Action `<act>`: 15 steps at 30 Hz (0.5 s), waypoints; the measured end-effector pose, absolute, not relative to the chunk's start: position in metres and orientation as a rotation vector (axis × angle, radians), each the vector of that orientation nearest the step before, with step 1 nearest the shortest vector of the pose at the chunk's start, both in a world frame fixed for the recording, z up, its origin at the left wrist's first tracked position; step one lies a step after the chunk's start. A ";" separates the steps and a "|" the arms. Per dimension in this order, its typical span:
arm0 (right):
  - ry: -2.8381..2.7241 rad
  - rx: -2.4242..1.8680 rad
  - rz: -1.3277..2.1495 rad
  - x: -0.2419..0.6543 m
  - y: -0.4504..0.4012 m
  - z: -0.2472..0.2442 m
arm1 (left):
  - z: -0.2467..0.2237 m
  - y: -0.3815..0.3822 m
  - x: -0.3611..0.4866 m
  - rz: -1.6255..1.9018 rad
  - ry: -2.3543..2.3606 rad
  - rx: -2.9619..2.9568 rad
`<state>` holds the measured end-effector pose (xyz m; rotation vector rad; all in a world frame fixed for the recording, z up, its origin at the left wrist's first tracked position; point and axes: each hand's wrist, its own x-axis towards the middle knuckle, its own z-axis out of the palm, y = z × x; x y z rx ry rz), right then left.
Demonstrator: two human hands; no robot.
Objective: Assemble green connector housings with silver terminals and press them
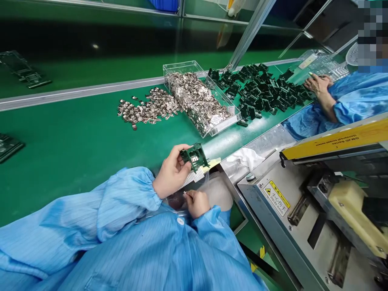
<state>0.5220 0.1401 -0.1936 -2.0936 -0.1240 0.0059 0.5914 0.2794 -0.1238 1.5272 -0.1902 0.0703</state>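
Observation:
My left hand (174, 169) grips a dark green plastic frame (195, 157) by its left side, above the bench's front edge. Small light metal pieces sit inside the frame's opening. Lower down, by my lap, my right hand (197, 203) is closed in a pinch; a tiny pale bit shows at the fingertips, too small to name. Between the hands lies a white ribbed strip (194, 177), partly hidden by my left hand. Beyond them, a clear plastic box (226, 128) holds many small metal pieces, and a loose pile of the same pieces (151, 107) lies to its left.
Dark green plastic frames (260, 91) are heaped right of the box. A co-worker's hands (319, 87) are at the heap's far end. A machine (266, 210) with a warning label stands close on my right, beside crumpled white paper (247, 158).

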 end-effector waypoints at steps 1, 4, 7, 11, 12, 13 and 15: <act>-0.128 -2.115 0.012 0.521 0.137 -0.188 | -0.123 0.281 0.591 0.051 -0.194 1.520; -0.144 -2.168 0.002 0.520 0.130 -0.157 | -0.122 0.285 0.587 -0.015 -0.204 1.505; -0.176 -2.191 -0.063 0.522 0.127 -0.118 | -0.121 0.288 0.584 -0.038 -0.197 1.486; -0.187 -2.103 -0.278 0.530 0.129 -0.090 | -0.119 0.289 0.582 -0.042 -0.216 1.486; -0.186 -2.067 -0.347 0.533 0.129 -0.089 | -0.118 0.289 0.582 -0.045 -0.227 1.490; -0.187 -2.032 -0.415 0.537 0.130 -0.088 | -0.118 0.288 0.581 -0.050 -0.238 1.496; -0.195 -1.971 -0.532 0.543 0.132 -0.090 | -0.117 0.288 0.578 -0.054 -0.255 1.511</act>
